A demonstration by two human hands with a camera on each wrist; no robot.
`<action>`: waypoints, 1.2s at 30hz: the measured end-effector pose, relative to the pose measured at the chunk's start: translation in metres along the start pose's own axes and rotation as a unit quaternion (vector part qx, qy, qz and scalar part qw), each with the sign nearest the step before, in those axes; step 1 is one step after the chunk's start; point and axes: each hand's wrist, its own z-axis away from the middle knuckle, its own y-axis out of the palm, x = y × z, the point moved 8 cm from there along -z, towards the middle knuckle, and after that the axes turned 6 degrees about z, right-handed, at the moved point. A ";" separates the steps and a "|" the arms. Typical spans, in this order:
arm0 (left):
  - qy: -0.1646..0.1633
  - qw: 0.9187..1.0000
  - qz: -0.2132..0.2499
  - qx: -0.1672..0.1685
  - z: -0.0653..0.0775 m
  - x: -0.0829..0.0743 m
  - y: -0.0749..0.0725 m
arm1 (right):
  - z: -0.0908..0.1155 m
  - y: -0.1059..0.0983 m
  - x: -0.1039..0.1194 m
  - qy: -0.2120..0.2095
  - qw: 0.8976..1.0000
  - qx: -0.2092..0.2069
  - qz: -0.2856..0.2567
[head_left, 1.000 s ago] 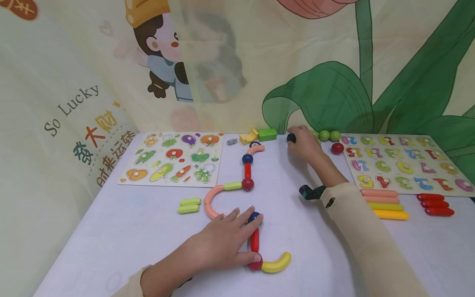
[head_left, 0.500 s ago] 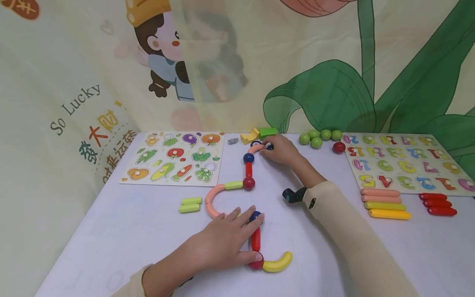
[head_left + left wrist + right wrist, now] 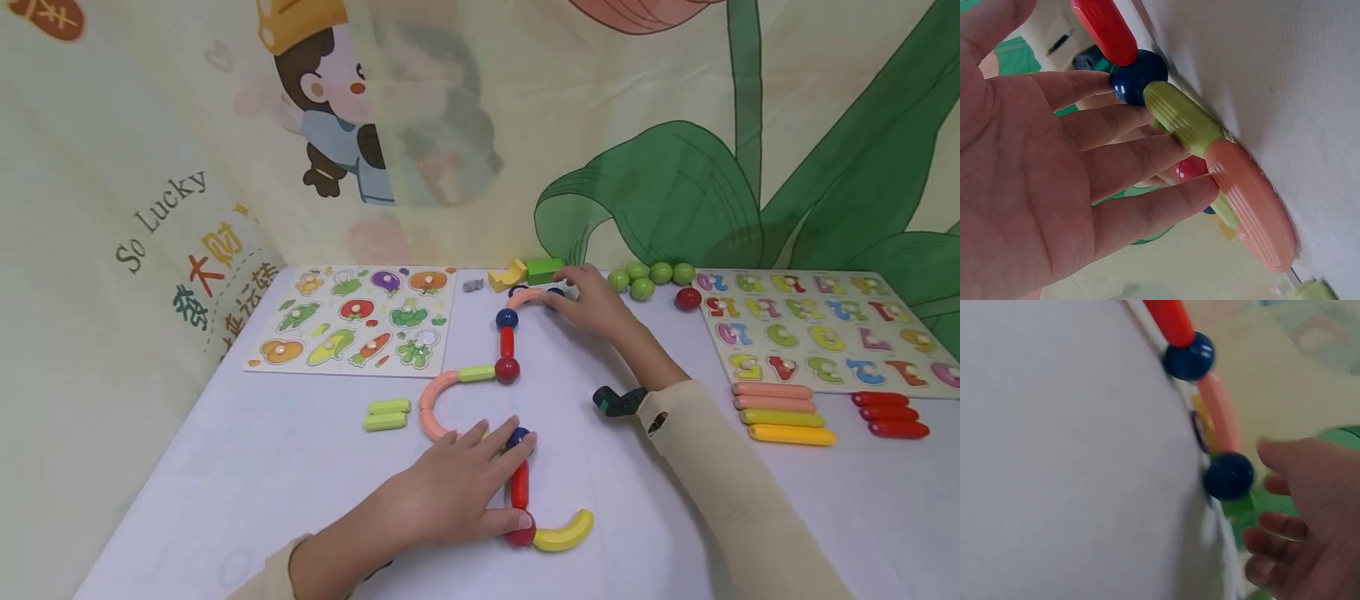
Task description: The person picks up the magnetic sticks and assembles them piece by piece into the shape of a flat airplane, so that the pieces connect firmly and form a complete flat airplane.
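Note:
A snaking chain of magnetic rods and balls lies on the table. My left hand (image 3: 457, 487) rests on its near part with fingers spread, touching a blue ball (image 3: 1138, 76), a light green rod (image 3: 1184, 117), a curved pink rod (image 3: 1250, 203) and a red ball (image 3: 520, 530). At the chain's far end a blue ball (image 3: 1229, 477) touches the end of another curved pink rod (image 3: 1219, 409). Beside that ball, my right hand (image 3: 596, 307) has loosely bent fingers with nothing between them. A small gap separates thumb and ball in the right wrist view. A yellow curved rod (image 3: 566, 533) forms the near end.
Two light green rods (image 3: 386, 415) lie left of the chain. A vegetable puzzle board (image 3: 352, 321) is at back left, a number board (image 3: 825, 329) at right. Several green balls (image 3: 651, 275), a red ball (image 3: 687, 298), and pink, yellow and red rods (image 3: 892, 414) lie around it.
My right hand has carried a blue ball leftward to the end of the far curved pink rod, let it go and drawn back slightly right. The left hand has stayed in place.

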 end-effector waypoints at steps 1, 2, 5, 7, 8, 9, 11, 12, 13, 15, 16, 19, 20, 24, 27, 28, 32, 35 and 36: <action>0.000 1.000 0.001 0.001 0.000 0.000 0.000 | 0.006 -0.011 -0.006 0.012 1.000 -0.021 0.003; -0.001 1.000 0.001 0.001 0.000 0.000 0.000 | 0.012 -0.023 -0.014 0.022 0.998 -0.050 0.011; -0.003 1.000 0.001 0.001 0.001 0.000 0.000 | 0.031 -0.063 -0.041 0.069 0.986 -0.140 0.055; -0.002 1.000 -0.001 -0.003 0.002 0.000 -0.001 | 0.042 -0.084 -0.060 0.112 0.974 -0.174 0.089; -0.002 1.000 -0.003 -0.004 0.003 0.000 -0.002 | 0.047 -0.090 -0.069 0.133 0.969 -0.178 0.105; -0.002 1.000 -0.003 -0.006 0.003 0.000 -0.003 | 0.050 -0.094 -0.076 0.151 0.967 -0.168 0.119; -0.003 1.000 -0.003 -0.008 0.003 0.001 -0.003 | 0.052 -0.093 -0.088 0.175 0.966 -0.123 0.144; -0.003 1.000 -0.002 -0.009 0.004 0.001 -0.004 | 0.053 -0.090 -0.092 0.179 0.967 -0.092 0.153; -0.003 1.000 -0.001 -0.009 0.004 0.001 -0.004 | 0.054 -0.087 -0.094 0.182 0.967 -0.061 0.165; -0.002 1.000 0.001 -0.009 0.003 0.002 -0.003 | 0.057 -0.077 -0.092 0.171 0.966 -0.006 0.193; -0.001 1.000 0.002 -0.009 0.003 0.001 -0.003 | 0.060 -0.073 -0.089 0.158 0.966 0.015 0.203; 0.003 1.000 0.003 -0.008 0.002 0.000 -0.002 | 0.075 -0.057 -0.068 0.107 0.967 0.077 0.217; 0.004 1.000 0.003 -0.007 0.002 -0.001 -0.002 | 0.083 -0.051 -0.057 0.077 0.968 0.098 0.216; 0.004 1.000 -0.001 -0.005 0.001 -0.002 -0.002 | 0.127 -0.019 0.001 -0.087 0.964 0.217 0.129; 0.001 1.000 -0.004 -0.004 0.001 -0.002 -0.002 | 0.171 0.004 0.044 -0.192 0.927 0.322 0.020; 0.001 1.000 -0.003 -0.004 0.001 -0.002 -0.002 | 0.183 0.009 0.055 -0.208 0.913 0.351 -0.009; 0.001 1.000 -0.004 -0.006 0.001 -0.002 -0.002 | 0.211 0.021 0.078 -0.219 0.891 0.395 -0.039; 0.001 1.000 -0.005 -0.007 0.001 -0.002 -0.002 | 0.217 0.023 0.085 -0.216 0.894 0.391 -0.013; 0.000 1.000 -0.005 -0.007 0.001 -0.002 -0.002 | 0.218 0.024 0.086 -0.219 0.894 0.390 -0.006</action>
